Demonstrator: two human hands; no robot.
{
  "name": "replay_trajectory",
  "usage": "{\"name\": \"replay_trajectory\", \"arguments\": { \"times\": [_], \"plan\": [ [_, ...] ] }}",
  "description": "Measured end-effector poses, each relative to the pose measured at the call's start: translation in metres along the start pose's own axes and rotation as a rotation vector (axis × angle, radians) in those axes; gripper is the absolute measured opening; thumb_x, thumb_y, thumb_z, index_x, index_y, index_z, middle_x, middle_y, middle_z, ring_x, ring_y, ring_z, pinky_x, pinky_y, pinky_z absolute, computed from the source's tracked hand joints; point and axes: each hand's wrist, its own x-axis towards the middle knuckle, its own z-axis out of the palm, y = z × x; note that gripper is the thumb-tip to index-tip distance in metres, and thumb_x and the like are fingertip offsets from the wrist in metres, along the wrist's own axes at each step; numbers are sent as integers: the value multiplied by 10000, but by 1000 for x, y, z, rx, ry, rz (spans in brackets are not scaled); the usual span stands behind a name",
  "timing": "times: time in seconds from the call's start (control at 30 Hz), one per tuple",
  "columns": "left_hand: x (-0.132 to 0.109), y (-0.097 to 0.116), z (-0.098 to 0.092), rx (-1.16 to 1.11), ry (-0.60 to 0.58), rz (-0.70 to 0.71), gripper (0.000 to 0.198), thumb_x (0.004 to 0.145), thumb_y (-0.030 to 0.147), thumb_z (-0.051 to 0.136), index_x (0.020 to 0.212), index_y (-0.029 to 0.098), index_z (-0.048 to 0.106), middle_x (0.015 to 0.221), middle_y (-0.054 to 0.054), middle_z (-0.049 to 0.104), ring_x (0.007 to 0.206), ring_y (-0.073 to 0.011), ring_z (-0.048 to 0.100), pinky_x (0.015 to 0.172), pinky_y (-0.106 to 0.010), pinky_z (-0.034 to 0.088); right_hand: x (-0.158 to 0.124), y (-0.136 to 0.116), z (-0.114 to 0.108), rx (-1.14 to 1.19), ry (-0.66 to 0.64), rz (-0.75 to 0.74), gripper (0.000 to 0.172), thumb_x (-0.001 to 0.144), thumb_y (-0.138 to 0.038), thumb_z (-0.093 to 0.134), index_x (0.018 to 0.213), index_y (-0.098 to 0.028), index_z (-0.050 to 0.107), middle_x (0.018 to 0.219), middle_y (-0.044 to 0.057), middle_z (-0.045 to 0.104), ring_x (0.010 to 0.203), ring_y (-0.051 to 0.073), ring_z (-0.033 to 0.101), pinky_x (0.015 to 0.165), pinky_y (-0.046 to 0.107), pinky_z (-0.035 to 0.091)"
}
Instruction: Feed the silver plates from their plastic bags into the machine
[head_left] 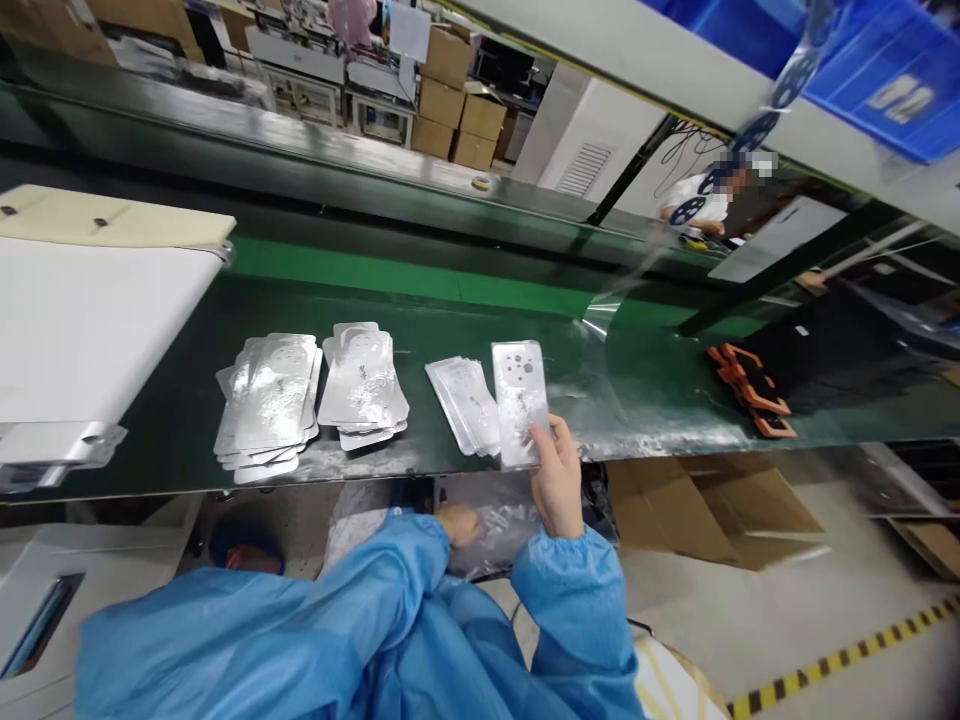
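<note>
Head view, looking down across belt. Both sleeves blue smock.

R hand: thumb & fingers clamped on lower edge of silver foil sheet, sheet stood up w/ row of round holes at top end. Sheet sits over near edge of green conveyor belt, just beside small foil stack, appears to touch it.

L hand: low, below belt's near edge, fingers curled, right by clear plastic bag. Can't tell if gripping bag or only resting on it.

On belt, left of small stack: 2 bigger loose foil stacks, close together, sheets fanned & overlapping. Further left at belt end: white board w/ cream panel behind it. Near right end: orange-&-black frames, well apart from foil.

Beyond belt: cardboard boxes stacked, co-worker in white top by far side. Top right: blue crate. Floor, right: flattened cardboard, yellow-&-black tape.
</note>
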Motion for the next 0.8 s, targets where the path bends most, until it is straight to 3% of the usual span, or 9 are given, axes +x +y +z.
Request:
{"name": "replay_trajectory", "arguments": {
  "times": [0.1, 0.2, 0.27, 0.33, 0.4, 0.5, 0.57, 0.7, 0.8],
  "plan": [
    [-11, 9, -9, -185, 91, 94, 294, 1018, 278, 568, 1250, 141, 684, 1285, -151, 737, 1241, -288, 673, 1154, -559, 469, -15, 1, -1, -41, 2, 4, 345, 886, -505, 676, 1078, -235, 576, 836, -10, 650, 706, 175, 573, 646, 269, 446],
    [-74, 9, -22, -418, 243, 186, 538, 1009, 450, 530, 1472, 175, 538, 1510, -142, 615, 1390, -290, 574, 1209, -450, 428, -44, -5, 8, -86, -122, 17, 232, 929, -431, 621, 1041, -235, 568, 818, -16, 631, 708, 165, 573, 642, 256, 447],
    [-133, 9, -33, -597, 299, 194, 762, 960, 634, 527, 1579, 208, 399, 1598, -117, 532, 1433, -323, 534, 1192, -466, 454, -69, -14, 23, -114, -408, 37, 156, 969, -382, 576, 1021, -235, 563, 837, -12, 638, 720, 159, 593, 652, 253, 453],
    [-186, 14, -45, -1191, 420, 216, 706, 878, 659, 667, 1488, 325, 544, 1614, -20, 523, 1479, -337, 483, 1207, -461, 435, -91, -26, 41, -174, -737, 29, 75, 974, -304, 555, 999, -233, 561, 821, -19, 634, 704, 147, 596, 658, 251, 445],
    [-222, 23, -57, -1553, 557, 275, 912, 712, 691, 810, 1511, 355, 525, 1647, -11, 476, 1551, -370, 362, 1242, -488, 388, -104, -36, 59, -276, -973, -1, 49, 935, -226, 561, 984, -232, 567, 746, -39, 609, 638, 136, 574, 627, 248, 419],
    [-243, 32, -69, -1747, 709, 95, 658, 796, 515, 813, 1406, 340, 642, 1339, -65, 740, 1340, -343, 610, 1161, -469, 477, -95, -41, 72, -366, -1171, -91, 40, 915, -243, 607, 948, -233, 626, 727, -28, 645, 656, 153, 628, 647, 258, 443],
    [-247, 31, -70, -1798, 754, 39, 420, 863, 374, 749, 1279, 318, 729, 1043, -42, 790, 1019, -281, 727, 1062, -471, 551, -64, -37, 68, -398, -1083, -170, 124, 946, -335, 617, 903, -231, 671, 813, 17, 715, 788, 191, 690, 751, 288, 492],
    [-257, 20, -57, -1883, 769, 119, 447, 794, 403, 800, 1220, 275, 768, 949, -49, 728, 870, -270, 672, 946, -504, 606, 27, -12, 48, -710, -202, -206, 331, 851, -514, 669, 967, -205, 692, 933, 106, 738, 880, 268, 658, 819, 374, 493],
    [-269, 11, -45, -1926, 806, 56, 495, 733, 460, 867, 1190, 289, 785, 1067, -65, 747, 982, -317, 682, 953, -473, 600, 79, 9, 35, -827, -101, -80, 382, 683, -533, 748, 863, -201, 688, 806, 86, 726, 790, 269, 651, 734, 359, 473]
  ]
}}
